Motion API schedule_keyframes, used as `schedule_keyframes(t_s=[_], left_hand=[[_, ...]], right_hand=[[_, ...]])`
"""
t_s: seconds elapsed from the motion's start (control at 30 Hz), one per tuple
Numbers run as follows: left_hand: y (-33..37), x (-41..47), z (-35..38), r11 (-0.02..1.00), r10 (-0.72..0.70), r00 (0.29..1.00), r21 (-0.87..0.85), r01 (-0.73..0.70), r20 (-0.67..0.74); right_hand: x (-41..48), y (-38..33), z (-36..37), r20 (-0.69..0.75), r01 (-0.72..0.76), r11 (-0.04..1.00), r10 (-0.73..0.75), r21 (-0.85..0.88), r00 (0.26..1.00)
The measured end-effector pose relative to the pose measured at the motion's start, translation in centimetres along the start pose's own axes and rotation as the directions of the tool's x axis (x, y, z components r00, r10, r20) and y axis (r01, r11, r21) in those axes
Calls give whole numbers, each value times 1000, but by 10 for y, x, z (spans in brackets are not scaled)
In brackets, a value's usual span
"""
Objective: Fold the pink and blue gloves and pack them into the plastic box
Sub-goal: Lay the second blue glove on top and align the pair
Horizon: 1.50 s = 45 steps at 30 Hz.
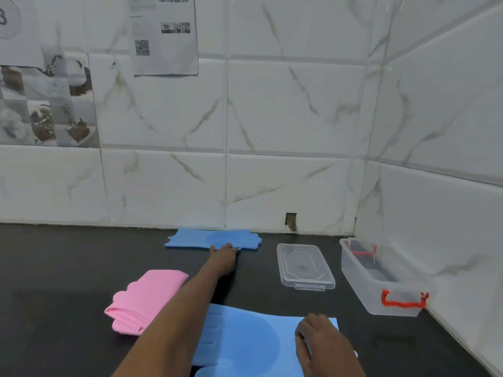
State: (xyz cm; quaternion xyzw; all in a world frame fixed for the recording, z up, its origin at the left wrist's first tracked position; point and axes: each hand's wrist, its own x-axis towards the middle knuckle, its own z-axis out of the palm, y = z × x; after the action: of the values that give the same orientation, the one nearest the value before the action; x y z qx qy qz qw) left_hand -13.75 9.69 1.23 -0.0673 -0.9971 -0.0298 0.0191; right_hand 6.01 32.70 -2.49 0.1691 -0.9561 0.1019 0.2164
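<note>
Two hands are working: the left hand (223, 253) is reaching far, fingers resting flat on the far blue glove (212, 238) by the wall; the right hand (319, 338) is pressing palm-down, loosely open, on the near blue glove (245, 338), cut off below. Folded pink gloves (144, 302) are lying left; the plastic box (381, 281) is sitting right, beside its lid (304, 265). Wall paper (164, 34) text is blurring unreadably

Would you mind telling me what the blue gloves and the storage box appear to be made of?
The blue gloves look like matte silicone or rubber: flat, limp, with a moulded round patch. The storage box looks like clear rigid plastic, see-through and glossy, with red handles.
</note>
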Motion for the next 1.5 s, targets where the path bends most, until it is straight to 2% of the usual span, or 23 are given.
schedule_keyframes(t_s=[0.1, 0.13, 0.23, 0.27, 0.33, 0.37, 0.43, 0.5, 0.53, 0.6, 0.73, 0.83, 0.9, 1.07, 1.13, 1.2, 1.23, 1.3, 1.43, 1.5], left_hand=[[1, -1, -5, 989, -7, 996, -150, -6, -90], [0, -4, -7, 982, -3, 995, -187, -15, -95], [-3, -11, -7, 972, 37, 997, -227, -51, -66], [-4, -12, -5, 972, 51, 996, -227, -65, -69], [-7, -12, 0, 975, 62, 995, -207, -77, -77], [-7, -11, 2, 983, 63, 996, -169, -72, -57], [-5, -9, 4, 995, 63, 998, -74, -63, 1], [-3, -6, 2, 998, 62, 998, -1, -62, 33], [-1, -5, 0, 998, 59, 998, 18, -60, 36], [1, -4, -3, 999, 36, 999, -25, -36, -6], [2, -10, -6, 954, -84, 984, -299, 33, -159], [0, -17, -9, 886, -195, 934, -462, 37, -298], [1, -21, -14, 895, -201, 919, -445, 31, -340], [3, -29, -23, 924, -63, 962, -380, -44, -264], [2, -30, -27, 910, -55, 942, -405, -89, -332], [8, -34, -35, 826, -157, 877, -547, -135, -455], [12, -37, -42, 731, -252, 830, -660, -174, -497], [20, -40, -62, 471, -412, 761, -832, -293, -502], [33, -60, -119, 175, -492, 696, -842, -509, -523], [38, -73, -141, 141, -430, 690, -798, -586, -582]], right_hand=[[-2, -7, -9, 41, -8, 1000, 9, -18, 999], [-4, -7, -10, 53, 5, 999, -2, -45, 999], [-8, -14, -17, -3, -29, 1000, 29, 1, 1000], [-11, -12, -14, 20, -32, 999, 32, 26, 999], [-12, -11, -11, 51, -8, 999, 7, 36, 999], [-14, -9, -8, 23, -17, 997, 15, 72, 1000], [-13, -5, -8, 29, 13, 1000, -13, -2, 1000], [-11, -8, -13, -6, -44, 999, 44, 32, 999], [-10, -10, -14, 21, -48, 998, 47, 35, 999], [-13, -5, -4, -6, 12, 997, -12, 77, 1000], [-11, 1, -1, 16, -25, 996, 23, 87, 1000], [-12, -2, -1, 48, -62, 994, 58, 88, 997], [-12, -1, 2, 19, -54, 995, 52, 87, 998], [-14, 0, 1, -11, -51, 998, 51, 34, 999], [-13, 0, 2, -14, -51, 998, 51, 42, 999], [-14, 1, 4, -23, -54, 998, 55, 43, 998], [-14, 2, 5, -26, -56, 998, 57, 39, 998], [-14, 2, 5, -35, -60, 997, 61, 38, 998], [-14, 3, 3, -43, -72, 996, 75, 50, 996], [-14, 3, 3, -44, -88, 995, 90, 47, 995]])
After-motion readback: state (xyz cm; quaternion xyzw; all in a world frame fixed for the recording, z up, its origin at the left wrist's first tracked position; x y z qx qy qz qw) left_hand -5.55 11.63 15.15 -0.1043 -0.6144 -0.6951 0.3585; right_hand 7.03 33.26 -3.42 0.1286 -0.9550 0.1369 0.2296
